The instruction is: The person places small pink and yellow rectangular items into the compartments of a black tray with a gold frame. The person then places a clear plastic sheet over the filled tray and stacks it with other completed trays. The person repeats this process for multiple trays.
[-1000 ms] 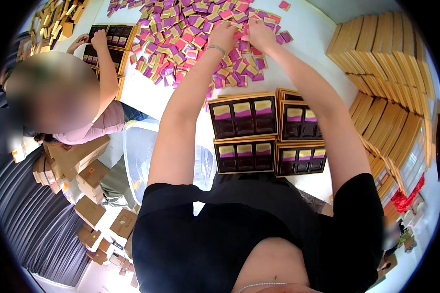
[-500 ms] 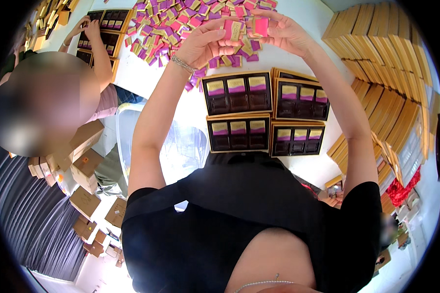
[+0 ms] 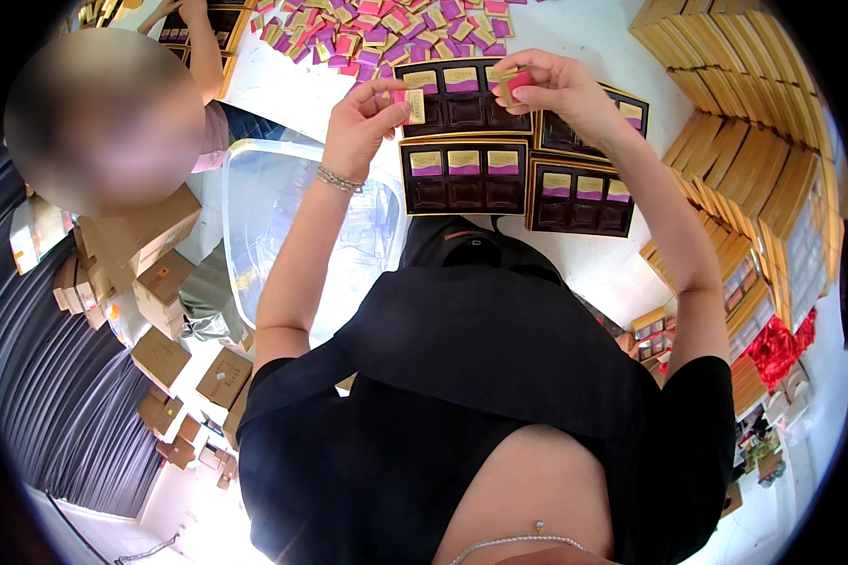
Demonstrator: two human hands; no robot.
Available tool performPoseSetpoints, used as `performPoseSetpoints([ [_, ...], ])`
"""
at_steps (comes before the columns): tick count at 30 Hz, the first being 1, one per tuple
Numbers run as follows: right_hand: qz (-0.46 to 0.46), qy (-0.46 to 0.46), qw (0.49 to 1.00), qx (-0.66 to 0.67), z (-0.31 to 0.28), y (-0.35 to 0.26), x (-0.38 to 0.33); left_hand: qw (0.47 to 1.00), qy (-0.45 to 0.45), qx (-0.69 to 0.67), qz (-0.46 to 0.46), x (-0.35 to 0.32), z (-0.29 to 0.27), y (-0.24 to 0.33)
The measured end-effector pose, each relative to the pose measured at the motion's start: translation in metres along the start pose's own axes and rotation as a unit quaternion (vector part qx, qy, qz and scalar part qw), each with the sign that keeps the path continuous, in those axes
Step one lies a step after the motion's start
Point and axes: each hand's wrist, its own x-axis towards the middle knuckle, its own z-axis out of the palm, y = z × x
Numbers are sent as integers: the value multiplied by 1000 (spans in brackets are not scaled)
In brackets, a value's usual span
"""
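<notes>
square (image 3: pixel 515 86) partly behind right hand (image 3: pixel 563 92)

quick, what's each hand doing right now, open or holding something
Left hand: closed, pinching a pink-and-gold square.
Right hand: closed, pinching another pink-and-gold square.

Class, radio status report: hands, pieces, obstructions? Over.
Left hand: pinching red-and-gold square. Right hand: pinching second square. Both appear over upper-left tray; no obstruction seen.

Small printed lettering stood on the gold face of the packet (image 3: pixel 415 107) in the left hand (image 3: pixel 356 130) and on gold-and-purple squares (image 3: pixel 464 163), while print marked a cardboard box (image 3: pixel 224 377).
</notes>
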Motion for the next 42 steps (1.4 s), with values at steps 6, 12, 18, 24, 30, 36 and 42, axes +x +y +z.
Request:
performPoseSetpoints([
  [6, -76, 85, 973, -198, 24, 18, -1, 986, 141, -18, 92, -9, 26, -39],
  [12, -374, 168, 849, -334, 48, 27, -11, 969, 213, 32, 117, -1, 31, -53],
  [18, -424, 209, 788, -396, 49, 32, -12, 873, 266, 350, 212, -9, 35, -49],
  [24, -417, 160, 680, -581, 60, 32, -3, 867, 238, 395, 187, -10, 37, -49],
  [30, -312, 112, 651, -683, 67, 60, 8, 871, 258, 351, 227, 5, 28, -70],
  [36, -203, 45, 671, -712, 65, 52, -8, 943, 199, 253, 83, 10, 22, -71],
  [42, -157, -14, 676, -719, 67, 39, -4, 961, 167, 218, 41, 10, 16, -78],
])
